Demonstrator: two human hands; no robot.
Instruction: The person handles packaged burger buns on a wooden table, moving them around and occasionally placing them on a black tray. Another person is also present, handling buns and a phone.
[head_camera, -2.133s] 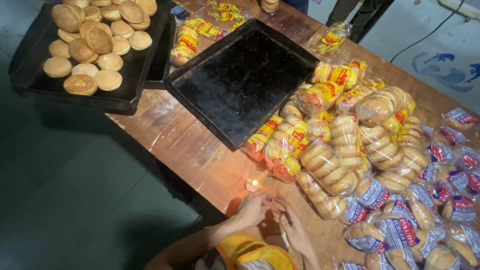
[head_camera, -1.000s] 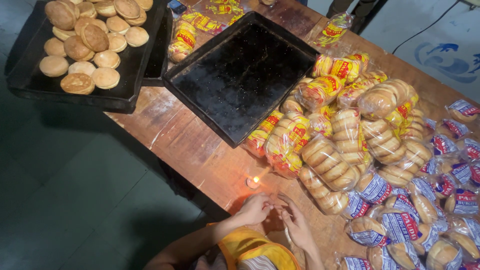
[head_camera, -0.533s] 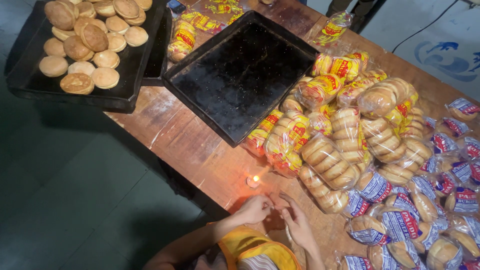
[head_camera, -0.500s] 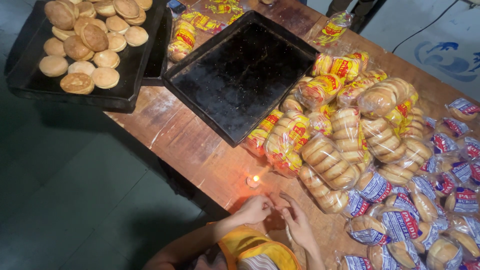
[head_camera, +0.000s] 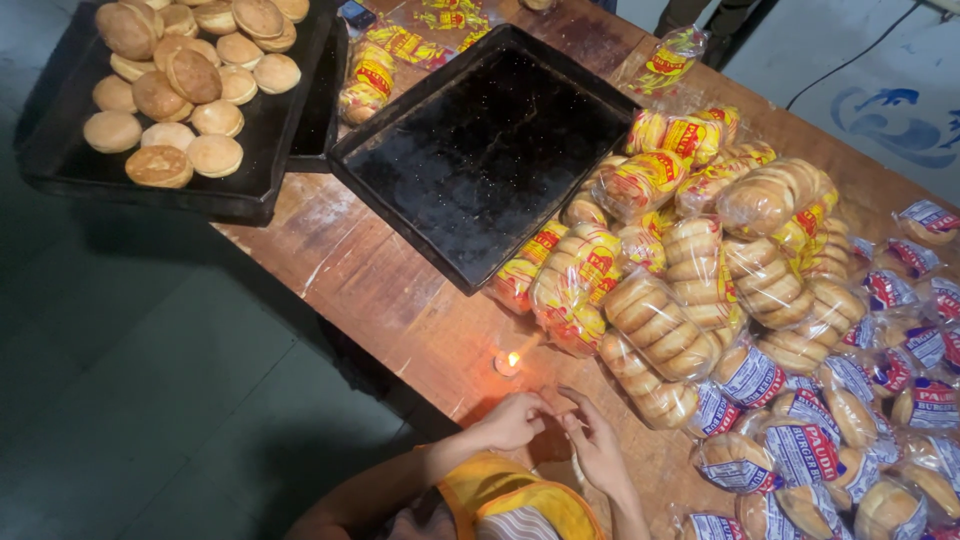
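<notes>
My left hand (head_camera: 512, 422) and my right hand (head_camera: 597, 447) meet fingertip to fingertip at the near edge of the wooden table (head_camera: 400, 300). The left hand's fingers are curled, and the right hand's are stretched toward them. Whatever is pinched between them is too small to make out. A small lit candle (head_camera: 508, 362) burns on the table just beyond the left hand. A yellow and striped cloth (head_camera: 510, 500) lies under my forearms.
A heap of bagged buns (head_camera: 690, 290) fills the table's right side, with blue-labelled packs (head_camera: 800, 440) nearest. An empty black baking tray (head_camera: 480, 150) sits in the middle. Another black tray (head_camera: 60, 165) with loose buns (head_camera: 180, 85) overhangs the far left. Dark floor (head_camera: 150, 380) lies left.
My hands stay together by the candle, drawn slightly closer to the table's near edge. The flame still burns. Nothing else has moved.
</notes>
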